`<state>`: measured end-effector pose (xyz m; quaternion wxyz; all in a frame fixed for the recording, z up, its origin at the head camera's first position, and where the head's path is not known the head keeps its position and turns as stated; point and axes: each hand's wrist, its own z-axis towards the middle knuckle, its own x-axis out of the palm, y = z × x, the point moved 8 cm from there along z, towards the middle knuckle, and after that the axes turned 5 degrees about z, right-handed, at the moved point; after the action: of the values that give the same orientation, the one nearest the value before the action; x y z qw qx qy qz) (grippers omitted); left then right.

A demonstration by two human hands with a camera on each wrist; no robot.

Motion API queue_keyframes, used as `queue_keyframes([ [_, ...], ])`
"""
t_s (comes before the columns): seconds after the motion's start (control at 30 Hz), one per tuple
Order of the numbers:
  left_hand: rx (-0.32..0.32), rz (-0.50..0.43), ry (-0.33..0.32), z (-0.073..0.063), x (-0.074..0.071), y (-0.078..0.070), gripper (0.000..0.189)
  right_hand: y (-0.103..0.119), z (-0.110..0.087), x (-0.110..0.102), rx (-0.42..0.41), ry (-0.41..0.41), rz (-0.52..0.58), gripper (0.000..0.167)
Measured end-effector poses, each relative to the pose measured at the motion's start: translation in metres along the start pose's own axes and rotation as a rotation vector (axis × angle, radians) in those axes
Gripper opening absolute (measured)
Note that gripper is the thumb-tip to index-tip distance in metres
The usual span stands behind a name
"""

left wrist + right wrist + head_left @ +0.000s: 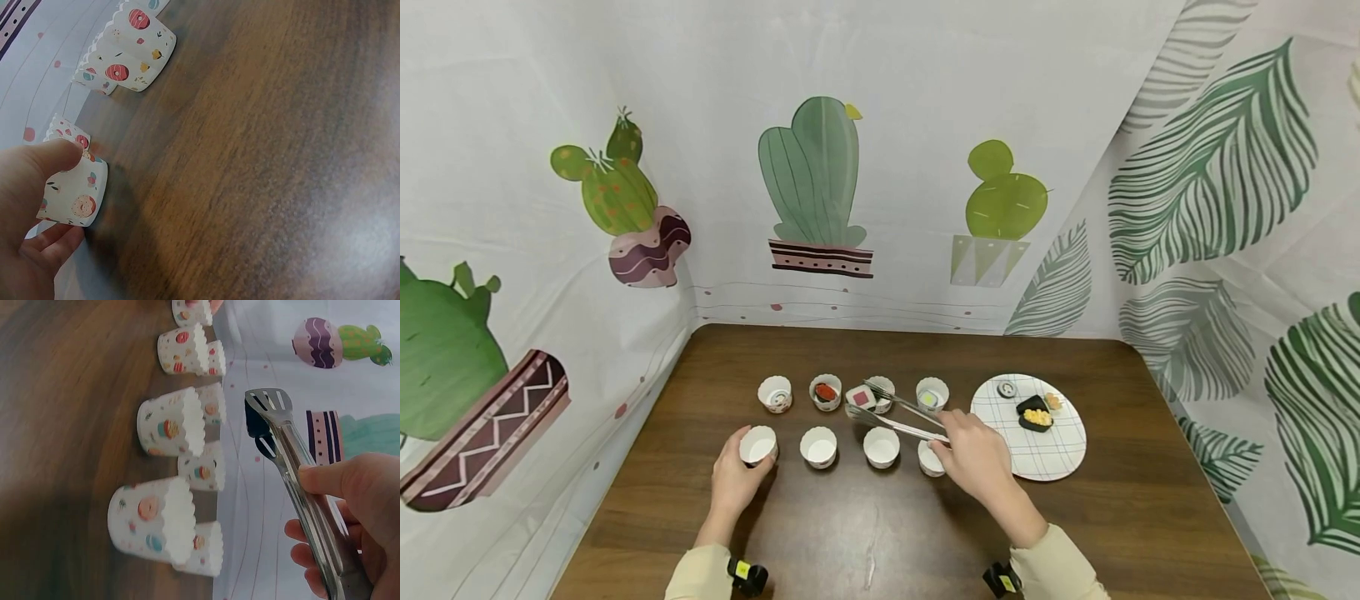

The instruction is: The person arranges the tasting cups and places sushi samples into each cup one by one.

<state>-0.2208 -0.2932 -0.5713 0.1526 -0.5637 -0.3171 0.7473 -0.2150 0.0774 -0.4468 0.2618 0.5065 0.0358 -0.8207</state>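
My left hand (734,477) grips a white paper baking cup (758,443) at the front left, thumb on one side and fingers on the other; a printed donut pattern shows on that cup (75,195) in the left wrist view. In my right hand (979,457) are metal tongs (901,427), held over the cups. Between their tips is a toy sushi piece (861,397), white with a pink square on top. Its side looks black in the right wrist view, where the slotted tongs (294,447) partly cover it.
Two rows of paper cups stand on the wooden table (820,533). Back cups hold small pieces, including a red-topped one (825,392). At the right, a white checked plate (1060,454) bears a corn-topped sushi (1036,418) and other small pieces. A printed cloth (910,167) hangs behind.
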Motion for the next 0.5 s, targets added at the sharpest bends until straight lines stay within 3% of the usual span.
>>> queue_keyframes([
  [0.27,-0.005,0.007,0.006,-0.001,0.001,0.002,0.065,0.023,0.010,0.006,-0.065,-0.036,0.025,0.039],
  [0.5,-0.021,-0.001,0.029,0.000,0.002,0.002,0.066,0.036,0.017,0.019,-0.045,0.033,0.010,0.037],
])
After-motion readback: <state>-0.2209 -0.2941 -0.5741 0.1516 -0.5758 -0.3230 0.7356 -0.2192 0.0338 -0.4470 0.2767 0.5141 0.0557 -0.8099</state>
